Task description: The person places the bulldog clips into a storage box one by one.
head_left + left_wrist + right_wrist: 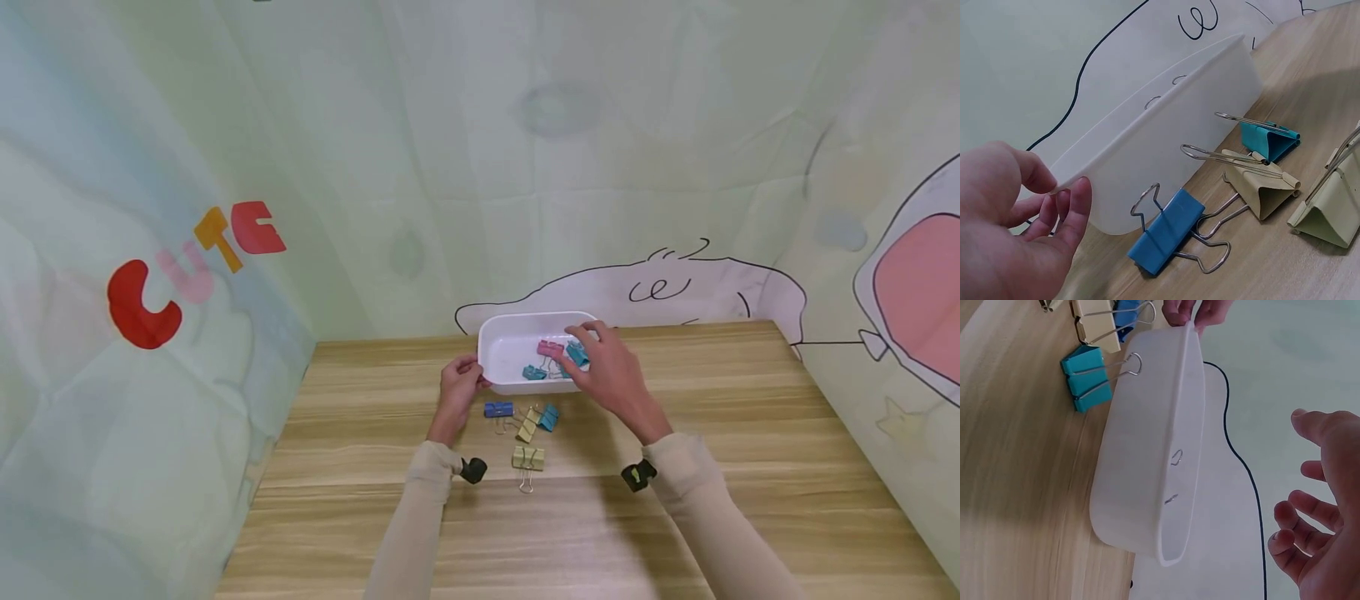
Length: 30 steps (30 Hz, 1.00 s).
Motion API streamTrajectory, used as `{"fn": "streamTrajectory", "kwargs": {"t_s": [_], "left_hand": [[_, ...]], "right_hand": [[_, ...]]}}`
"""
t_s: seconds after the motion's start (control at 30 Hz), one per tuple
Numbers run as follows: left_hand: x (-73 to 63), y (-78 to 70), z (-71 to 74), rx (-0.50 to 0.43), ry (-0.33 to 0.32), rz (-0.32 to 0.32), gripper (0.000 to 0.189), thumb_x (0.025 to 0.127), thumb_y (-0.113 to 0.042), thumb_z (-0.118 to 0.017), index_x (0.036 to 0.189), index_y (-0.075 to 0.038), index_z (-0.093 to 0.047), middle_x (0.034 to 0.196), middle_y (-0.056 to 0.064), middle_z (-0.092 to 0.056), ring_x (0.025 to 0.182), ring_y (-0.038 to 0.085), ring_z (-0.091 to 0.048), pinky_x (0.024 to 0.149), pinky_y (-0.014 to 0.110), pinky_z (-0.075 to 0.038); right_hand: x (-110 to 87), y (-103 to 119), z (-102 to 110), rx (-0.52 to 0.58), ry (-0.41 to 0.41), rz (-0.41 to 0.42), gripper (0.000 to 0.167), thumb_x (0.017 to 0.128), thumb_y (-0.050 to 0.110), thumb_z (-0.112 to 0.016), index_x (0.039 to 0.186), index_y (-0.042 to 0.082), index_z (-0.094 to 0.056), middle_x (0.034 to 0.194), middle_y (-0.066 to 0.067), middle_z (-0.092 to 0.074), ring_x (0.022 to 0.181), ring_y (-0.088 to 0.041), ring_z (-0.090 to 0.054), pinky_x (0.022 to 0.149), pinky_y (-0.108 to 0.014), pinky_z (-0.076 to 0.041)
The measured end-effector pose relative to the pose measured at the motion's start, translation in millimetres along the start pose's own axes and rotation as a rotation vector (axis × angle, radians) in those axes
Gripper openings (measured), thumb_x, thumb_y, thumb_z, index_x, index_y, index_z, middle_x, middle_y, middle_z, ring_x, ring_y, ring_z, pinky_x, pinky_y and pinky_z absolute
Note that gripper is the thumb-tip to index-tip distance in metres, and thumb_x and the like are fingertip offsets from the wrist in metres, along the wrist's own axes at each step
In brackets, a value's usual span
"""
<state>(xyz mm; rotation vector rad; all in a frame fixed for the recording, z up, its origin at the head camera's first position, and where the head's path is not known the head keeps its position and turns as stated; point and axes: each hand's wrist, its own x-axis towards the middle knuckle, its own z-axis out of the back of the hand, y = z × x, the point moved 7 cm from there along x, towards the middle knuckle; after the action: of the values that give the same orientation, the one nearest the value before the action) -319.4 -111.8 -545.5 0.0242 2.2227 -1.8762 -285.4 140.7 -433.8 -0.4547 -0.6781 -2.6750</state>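
My left hand (459,387) pinches the rim of a white plastic tray (1154,156) at its left end, thumb and fingers on either side of the edge. Over the tray's right end hovers my right hand (617,379), its fingers loosely spread and holding nothing in the right wrist view. Inside the tray lie a pink binder clip (550,348) and several teal ones, including a teal binder clip (534,372) near the front wall. Before the tray sit a blue binder clip (1167,231), a teal binder clip (1087,378) and a cream binder clip (1260,184).
A second cream binder clip (528,457) lies closer to me on the wooden table (360,467). Behind the tray, a printed curtain (420,208) hangs along the table's back edge. Both forearms wear dark wrist cameras.
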Motion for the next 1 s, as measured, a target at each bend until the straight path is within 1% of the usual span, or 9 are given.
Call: {"fn": "streamTrajectory", "kwargs": {"t_s": [0.07, 0.13, 0.27, 0.47, 0.57, 0.67, 0.8, 0.9, 1.0], "left_hand": [[0.8, 0.9, 0.2, -0.002, -0.005, -0.001, 0.037, 0.097, 0.006, -0.052, 0.132, 0.019, -0.051, 0.113, 0.025, -0.058, 0.083, 0.021, -0.063, 0.079, 0.032, -0.062], [3.2, 5.2, 1.0, -0.007, -0.012, -0.006, 0.037, 0.097, 0.006, -0.052, 0.131, 0.019, -0.051, 0.117, 0.029, -0.056, 0.084, 0.023, -0.063, 0.073, 0.025, -0.06], [2.6, 5.5, 1.4, -0.006, -0.013, -0.004, 0.037, 0.096, 0.006, -0.052, 0.131, 0.019, -0.051, 0.119, 0.032, -0.056, 0.086, 0.025, -0.063, 0.071, 0.023, -0.06], [2.9, 6.1, 2.0, -0.004, -0.013, 0.0, 0.037, 0.097, 0.006, -0.052, 0.132, 0.018, -0.051, 0.121, 0.033, -0.055, 0.087, 0.026, -0.063, 0.071, 0.023, -0.06], [2.8, 5.5, 1.8, -0.003, -0.013, 0.003, 0.037, 0.097, 0.005, -0.052, 0.132, 0.018, -0.051, 0.122, 0.033, -0.055, 0.088, 0.027, -0.063, 0.071, 0.023, -0.06], [3.0, 5.4, 1.6, 0.0, -0.011, 0.005, 0.037, 0.097, 0.005, -0.053, 0.132, 0.018, -0.052, 0.122, 0.033, -0.055, 0.088, 0.027, -0.063, 0.072, 0.024, -0.06], [4.3, 6.3, 1.7, 0.001, -0.008, 0.001, 0.038, 0.096, 0.006, -0.053, 0.132, 0.018, -0.052, 0.121, 0.033, -0.055, 0.088, 0.028, -0.064, 0.072, 0.024, -0.061], [4.4, 6.8, 1.8, 0.0, -0.009, 0.003, 0.038, 0.096, 0.006, -0.053, 0.132, 0.018, -0.052, 0.122, 0.034, -0.054, 0.09, 0.029, -0.064, 0.072, 0.023, -0.061], [4.0, 6.6, 1.5, 0.001, -0.009, 0.008, 0.038, 0.096, 0.006, -0.053, 0.132, 0.018, -0.052, 0.125, 0.036, -0.054, 0.092, 0.031, -0.064, 0.071, 0.022, -0.06]], "right_hand": [[-2.5, 2.0, -1.9, 0.003, 0.013, -0.002, 0.056, 0.095, 0.045, -0.074, 0.137, 0.009, -0.065, 0.135, -0.021, -0.06, 0.101, -0.036, -0.066, 0.074, -0.047, -0.064], [-5.5, 3.5, -4.8, 0.008, 0.027, -0.005, 0.056, 0.094, 0.044, -0.075, 0.137, 0.009, -0.065, 0.133, -0.021, -0.06, 0.096, -0.034, -0.067, 0.072, -0.046, -0.064], [-11.8, 5.7, -13.2, 0.015, 0.035, 0.016, 0.056, 0.093, 0.041, -0.077, 0.135, 0.007, -0.066, 0.129, -0.019, -0.063, 0.088, -0.03, -0.067, 0.068, -0.043, -0.063], [-22.6, 10.6, -25.9, 0.03, 0.034, 0.066, 0.055, 0.091, 0.039, -0.08, 0.135, 0.008, -0.066, 0.121, -0.016, -0.065, 0.079, -0.026, -0.065, 0.065, -0.044, -0.063], [-29.1, 11.4, -34.0, 0.032, 0.04, 0.078, 0.053, 0.09, 0.038, -0.081, 0.131, 0.007, -0.068, 0.12, -0.015, -0.066, 0.081, -0.027, -0.067, 0.065, -0.045, -0.063], [-36.0, 10.6, -43.2, 0.043, 0.062, 0.069, 0.053, 0.09, 0.038, -0.082, 0.129, 0.005, -0.068, 0.12, -0.014, -0.067, 0.085, -0.028, -0.068, 0.068, -0.046, -0.064], [-43.9, 9.8, -52.9, 0.057, 0.083, 0.065, 0.051, 0.089, 0.037, -0.082, 0.128, 0.006, -0.07, 0.117, -0.012, -0.068, 0.083, -0.025, -0.066, 0.068, -0.043, -0.063], [-48.5, 9.0, -59.5, 0.052, 0.087, 0.082, 0.048, 0.089, 0.036, -0.083, 0.125, 0.007, -0.071, 0.114, -0.01, -0.068, 0.082, -0.024, -0.066, 0.066, -0.041, -0.062], [-53.2, 8.2, -66.3, 0.045, 0.095, 0.105, 0.047, 0.087, 0.033, -0.085, 0.124, 0.008, -0.07, 0.116, -0.01, -0.069, 0.083, -0.023, -0.066, 0.065, -0.038, -0.061]]}}
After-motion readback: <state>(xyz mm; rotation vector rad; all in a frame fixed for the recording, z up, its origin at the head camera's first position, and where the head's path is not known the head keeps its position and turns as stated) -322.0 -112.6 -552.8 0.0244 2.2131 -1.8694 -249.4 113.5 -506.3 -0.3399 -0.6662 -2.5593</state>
